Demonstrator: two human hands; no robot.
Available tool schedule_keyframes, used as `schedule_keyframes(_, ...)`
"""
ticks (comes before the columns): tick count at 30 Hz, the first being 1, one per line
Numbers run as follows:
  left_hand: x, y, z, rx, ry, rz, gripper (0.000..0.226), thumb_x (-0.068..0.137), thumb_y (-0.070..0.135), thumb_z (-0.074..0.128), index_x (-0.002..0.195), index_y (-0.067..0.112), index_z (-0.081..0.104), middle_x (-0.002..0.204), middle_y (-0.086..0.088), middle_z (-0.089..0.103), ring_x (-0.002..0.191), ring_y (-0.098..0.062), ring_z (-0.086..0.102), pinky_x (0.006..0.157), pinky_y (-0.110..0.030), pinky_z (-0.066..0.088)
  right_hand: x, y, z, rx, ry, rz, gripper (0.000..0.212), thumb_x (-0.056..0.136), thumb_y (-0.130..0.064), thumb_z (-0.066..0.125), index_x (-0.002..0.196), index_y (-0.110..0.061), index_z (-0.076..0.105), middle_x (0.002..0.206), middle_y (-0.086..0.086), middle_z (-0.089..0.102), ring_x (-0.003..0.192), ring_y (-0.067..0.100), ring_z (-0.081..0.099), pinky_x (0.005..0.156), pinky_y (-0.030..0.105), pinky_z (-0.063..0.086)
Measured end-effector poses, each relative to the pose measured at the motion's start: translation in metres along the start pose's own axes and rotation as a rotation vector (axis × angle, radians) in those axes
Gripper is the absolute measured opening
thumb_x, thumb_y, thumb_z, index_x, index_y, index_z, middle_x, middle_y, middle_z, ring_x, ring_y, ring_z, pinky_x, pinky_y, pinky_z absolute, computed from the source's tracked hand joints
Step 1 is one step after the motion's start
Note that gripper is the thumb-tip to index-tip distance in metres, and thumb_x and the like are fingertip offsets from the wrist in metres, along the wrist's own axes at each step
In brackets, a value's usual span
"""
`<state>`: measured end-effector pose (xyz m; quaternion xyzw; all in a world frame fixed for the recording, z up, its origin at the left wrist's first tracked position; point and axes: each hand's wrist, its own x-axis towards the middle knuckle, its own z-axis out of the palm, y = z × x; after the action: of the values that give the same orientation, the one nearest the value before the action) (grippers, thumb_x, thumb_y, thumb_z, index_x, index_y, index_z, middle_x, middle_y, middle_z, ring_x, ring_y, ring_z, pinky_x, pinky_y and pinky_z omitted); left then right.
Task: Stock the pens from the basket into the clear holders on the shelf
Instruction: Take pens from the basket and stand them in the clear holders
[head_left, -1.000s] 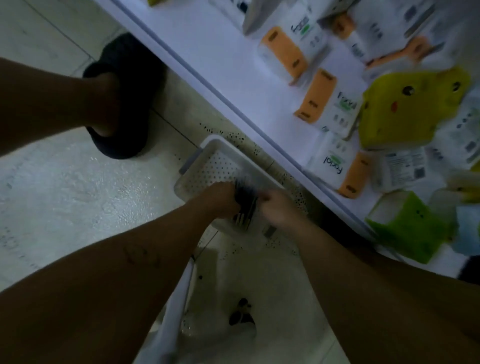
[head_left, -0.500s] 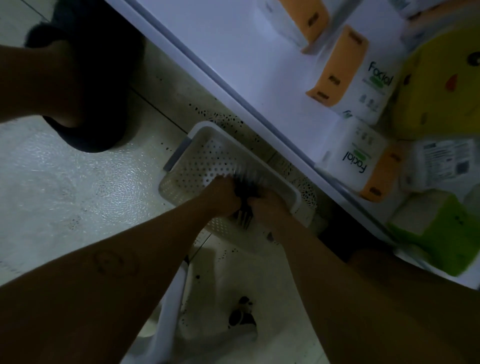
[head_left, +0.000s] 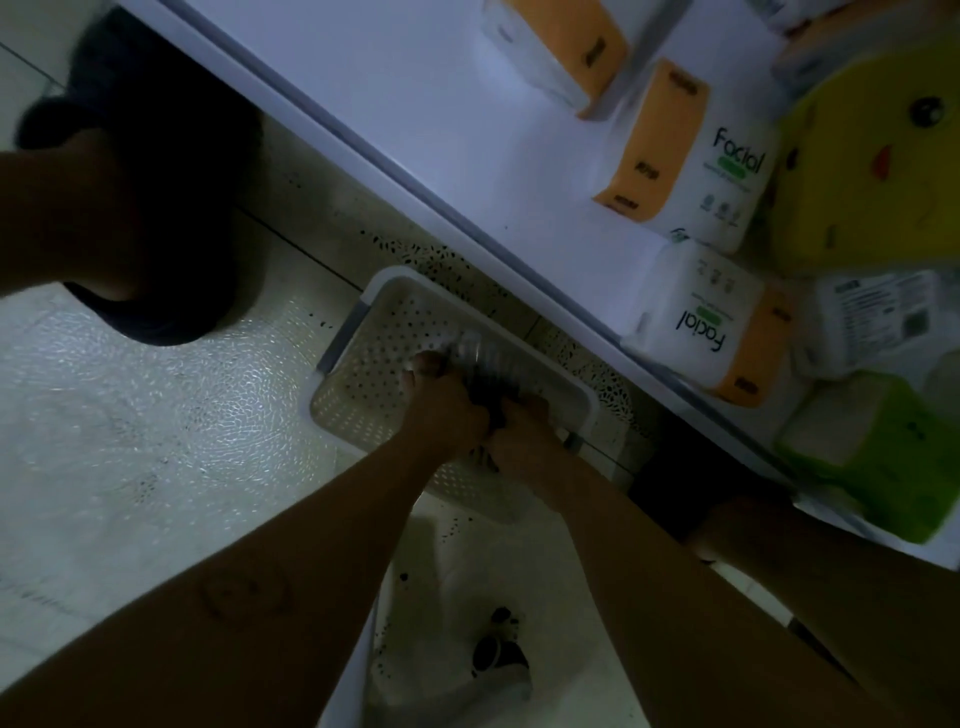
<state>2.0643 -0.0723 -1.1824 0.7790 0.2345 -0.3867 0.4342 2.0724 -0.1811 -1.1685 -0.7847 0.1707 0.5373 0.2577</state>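
A white perforated basket (head_left: 358, 374) sits on the tiled floor just below the shelf edge. A bundle of dark pens (head_left: 485, 379) lies inside it. My left hand (head_left: 441, 400) and my right hand (head_left: 524, 426) are both in the basket, side by side, with fingers curled round the pen bundle from either side. The pens' lower ends poke out between my wrists. No clear holder is in view.
The white shelf (head_left: 441, 130) runs diagonally above the basket, holding facial tissue packs (head_left: 696, 322), a yellow pack (head_left: 872, 171) and green packs (head_left: 872, 457). A person's leg in a dark slipper (head_left: 156, 218) stands on the floor at the left.
The view has swung closer to the basket. My two hands have come together round the pen bundle and stay in the basket.
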Motion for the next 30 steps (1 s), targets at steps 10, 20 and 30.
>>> schedule_keyframes(10, 0.005, -0.018, -0.017, -0.296, 0.279, -0.113, 0.006, 0.087, 0.01, 0.065, 0.086, 0.005, 0.069, 0.09, -0.006, 0.068, 0.08, -0.021, 0.064, 0.066, -0.026, 0.053, -0.018, -0.001, -0.002, 0.199, 0.239, -0.072, 0.025, 0.09, -0.015, 0.065, 0.11, 0.0, 0.069, 0.104, 0.015, 0.067, 0.093, 0.023, 0.061, 0.081, 0.031, 0.049)
schedule_keyframes(20, -0.023, 0.007, -0.027, -0.653, 0.097, -0.153, 0.036, 0.083, 0.017, 0.059, 0.117, 0.016, 0.048, 0.117, -0.014, 0.058, 0.105, -0.032, 0.059, 0.091, -0.046, 0.052, -0.041, -0.003, -0.011, 0.165, 0.381, -0.033, 0.02, 0.084, -0.005, 0.064, 0.097, -0.014, 0.053, 0.093, 0.006, 0.061, 0.092, 0.027, 0.063, 0.076, 0.038, 0.055)
schedule_keyframes(30, -0.07, 0.039, -0.056, -0.436, 0.014, 0.135, 0.027, 0.095, 0.032, 0.054, 0.115, 0.016, 0.063, 0.108, -0.008, 0.066, 0.101, -0.025, 0.062, 0.092, -0.045, 0.052, -0.103, -0.023, -0.014, 0.133, 0.504, -0.18, 0.03, 0.1, -0.026, 0.044, 0.129, -0.02, 0.05, 0.117, 0.008, 0.059, 0.097, 0.024, 0.058, 0.077, 0.031, 0.045)
